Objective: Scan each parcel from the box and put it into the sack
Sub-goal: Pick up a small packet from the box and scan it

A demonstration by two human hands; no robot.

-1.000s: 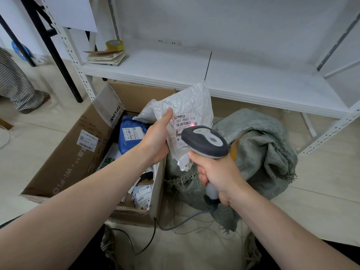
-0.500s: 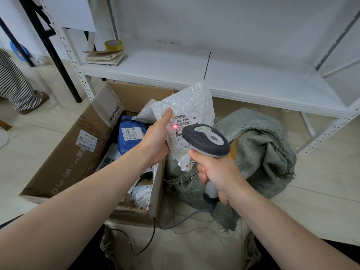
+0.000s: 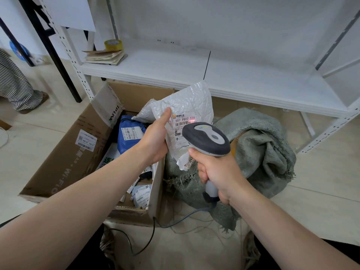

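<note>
1. Since half a second earlier, the red scan spot (image 3: 191, 121) had slid from the left edge of the label (image 3: 184, 121), beside my thumb, to the right end of the barcode. My hands had hardly shifted.
2. My left hand (image 3: 155, 139) gripped the white parcel (image 3: 187, 102) by its left edge, thumb pressed up along the front. It held the parcel upright above the near right corner of the box (image 3: 64, 158), label turned towards me.
3. My right hand (image 3: 216, 170) was clenched round the handle of the scanner (image 3: 206, 139), whose dark head sat just in front of the lower label and hid part of it. Its cable (image 3: 175, 221) trailed down to the floor on the near side.
4. The box lay open on the left, with a blue parcel (image 3: 129, 133) and several smaller ones inside. The sack (image 3: 263, 145) slumped just right of the box, beyond the scanner and under the white shelf (image 3: 253, 78).
5. I judged the step in hand to be the scan of this parcel. Whether it had registered, I could not tell.
6. The next move, as I reckoned it, was to carry the parcel right and down into the sack. The sack's mouth looked slack and folded over, so I would need to find the opening before letting go. After that my left hand could return to the box.
</note>
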